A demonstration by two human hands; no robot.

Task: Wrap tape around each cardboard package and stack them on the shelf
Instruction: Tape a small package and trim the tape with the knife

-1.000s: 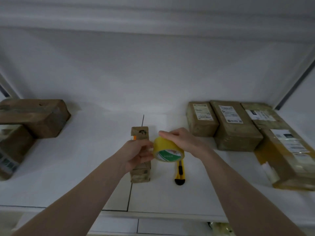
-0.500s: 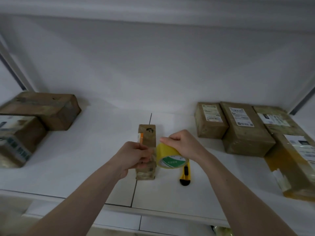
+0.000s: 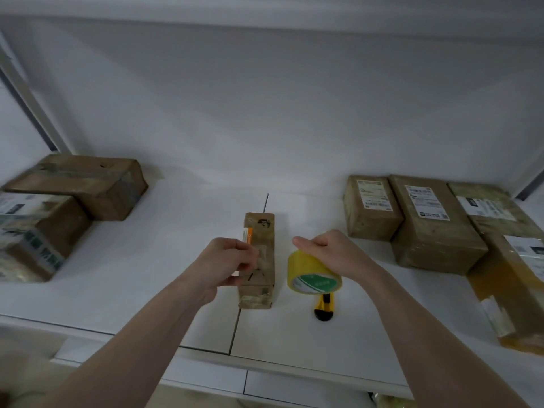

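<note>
The narrow cardboard package (image 3: 259,260) lies mid-shelf (image 3: 147,278). At its left side, the left hand (image 3: 226,262) pinches what seems to be a tape end. To its right, the right hand (image 3: 334,251) has fingers clasped over the yellow tape roll (image 3: 312,273), above a yellow utility knife (image 3: 323,307).

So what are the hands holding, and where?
The right hand holds the yellow tape roll from above, around its rim. The left hand pinches at the side of the small box, near its middle.
</note>
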